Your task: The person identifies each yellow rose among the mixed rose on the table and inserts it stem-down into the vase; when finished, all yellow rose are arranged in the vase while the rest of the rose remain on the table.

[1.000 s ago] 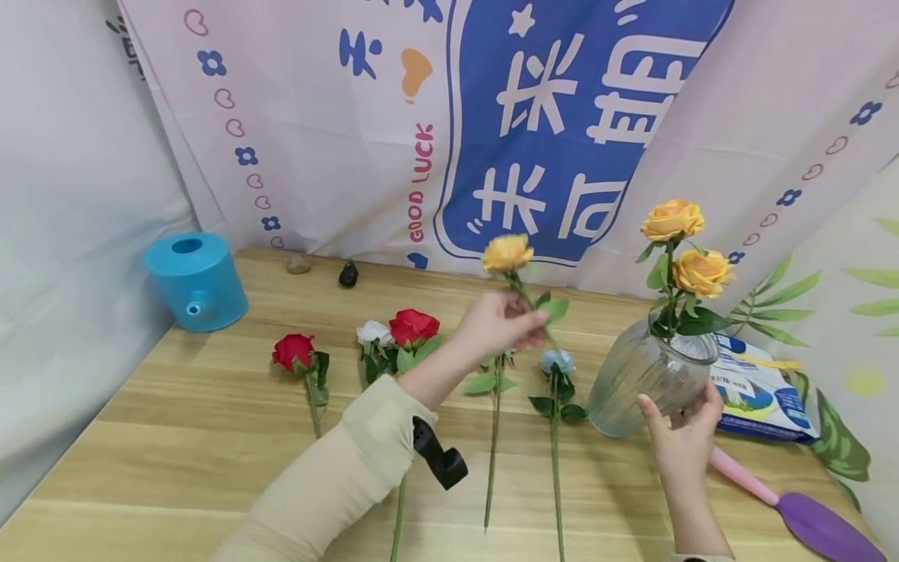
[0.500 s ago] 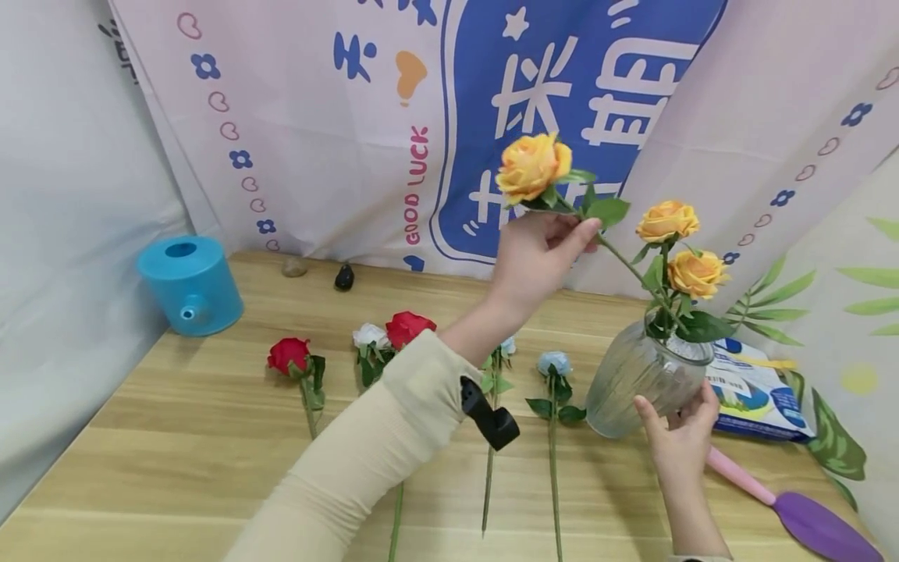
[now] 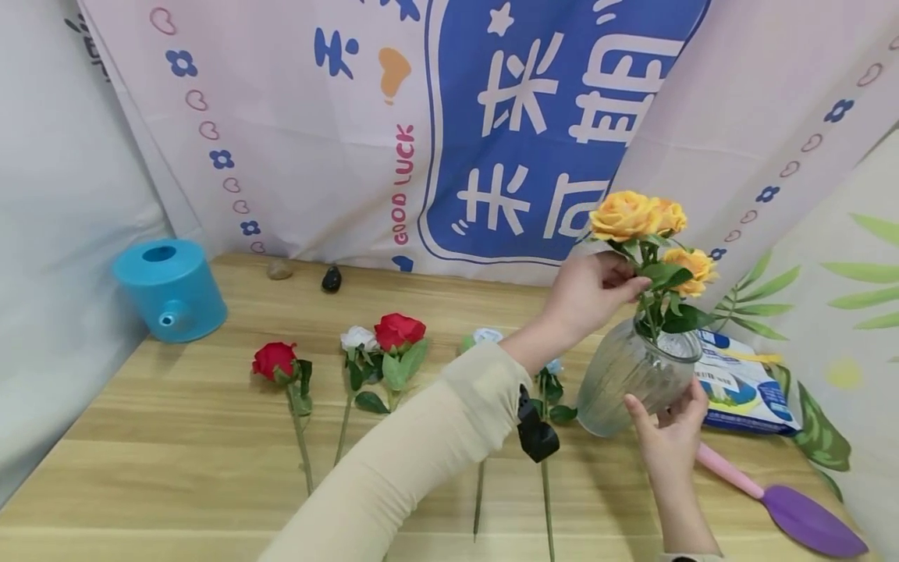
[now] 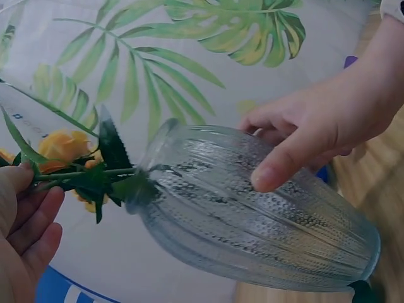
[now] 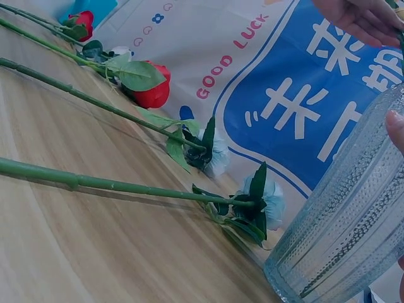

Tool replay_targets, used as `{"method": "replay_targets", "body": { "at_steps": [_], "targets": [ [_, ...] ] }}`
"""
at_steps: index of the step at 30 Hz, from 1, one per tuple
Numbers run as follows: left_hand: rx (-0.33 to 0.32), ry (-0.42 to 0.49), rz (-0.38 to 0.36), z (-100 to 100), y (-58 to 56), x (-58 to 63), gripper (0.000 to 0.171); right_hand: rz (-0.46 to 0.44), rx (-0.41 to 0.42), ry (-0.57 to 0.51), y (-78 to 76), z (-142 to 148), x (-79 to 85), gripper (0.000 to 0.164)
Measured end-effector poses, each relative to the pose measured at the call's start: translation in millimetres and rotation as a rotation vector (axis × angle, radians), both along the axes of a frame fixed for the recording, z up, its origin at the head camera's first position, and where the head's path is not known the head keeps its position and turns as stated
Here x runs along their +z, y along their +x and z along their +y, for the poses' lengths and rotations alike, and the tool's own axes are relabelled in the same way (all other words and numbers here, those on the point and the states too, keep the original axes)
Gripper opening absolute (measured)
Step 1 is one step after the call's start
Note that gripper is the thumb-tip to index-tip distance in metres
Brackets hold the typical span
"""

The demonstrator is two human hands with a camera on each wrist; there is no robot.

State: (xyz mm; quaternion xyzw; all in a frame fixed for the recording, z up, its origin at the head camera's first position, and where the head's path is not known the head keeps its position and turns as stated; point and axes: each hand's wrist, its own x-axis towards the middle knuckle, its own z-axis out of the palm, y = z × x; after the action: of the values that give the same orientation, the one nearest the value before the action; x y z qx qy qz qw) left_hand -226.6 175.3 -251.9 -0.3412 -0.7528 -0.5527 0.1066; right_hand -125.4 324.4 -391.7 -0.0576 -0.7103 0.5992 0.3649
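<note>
My left hand [image 3: 590,293] pinches the stem of a yellow artificial rose [image 3: 622,215] just above a ribbed clear glass vase [image 3: 614,382]. In the left wrist view, the rose's green stem [image 4: 82,175] runs from the fingertips into the vase mouth. Two more yellow roses [image 3: 694,269] stand in the vase, their heads close beside the held one. My right hand [image 3: 669,437] grips the vase's side, thumb on the near face, and the vase leans to the right. The right hand's far fingers are partly hidden behind the glass.
Red roses [image 3: 400,332], a white rose [image 3: 359,339] and light blue roses [image 5: 268,202] lie on the wooden table. A blue watering can [image 3: 168,293] and two stones [image 3: 332,279] stand at the back left. Right of the vase lie a packet [image 3: 747,398] and a purple-bladed, pink-handled tool [image 3: 811,519].
My left hand has carried the yellow rose rightward, first up, then down to the vase, and its stem now goes in at the mouth. The right hand keeps holding the vase.
</note>
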Motion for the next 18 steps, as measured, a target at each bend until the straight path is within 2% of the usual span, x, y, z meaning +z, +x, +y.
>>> {"method": "replay_targets", "body": {
  "at_steps": [4,8,11,14,18],
  "targets": [
    [-0.020,-0.062,-0.005,12,1.2,-5.4,0.013,0.020,0.006,0.000,-1.1,0,-0.1,0.077],
    [-0.083,-0.157,-0.023,21,5.3,-11.3,0.012,0.037,0.022,-0.003,-2.0,-1,-0.8,0.076],
    [-0.110,-0.267,0.027,27,9.3,-13.6,0.012,0.023,0.022,0.007,-1.7,-1,-1.0,0.076],
    [-0.099,-0.380,0.107,32,12.6,-13.5,0.011,-0.010,0.007,0.019,-0.8,0,-0.3,0.077],
    [-0.072,-0.446,0.141,35,14.0,-13.8,0.009,-0.032,-0.004,0.014,-0.1,1,0.3,0.079]
  ]
}}
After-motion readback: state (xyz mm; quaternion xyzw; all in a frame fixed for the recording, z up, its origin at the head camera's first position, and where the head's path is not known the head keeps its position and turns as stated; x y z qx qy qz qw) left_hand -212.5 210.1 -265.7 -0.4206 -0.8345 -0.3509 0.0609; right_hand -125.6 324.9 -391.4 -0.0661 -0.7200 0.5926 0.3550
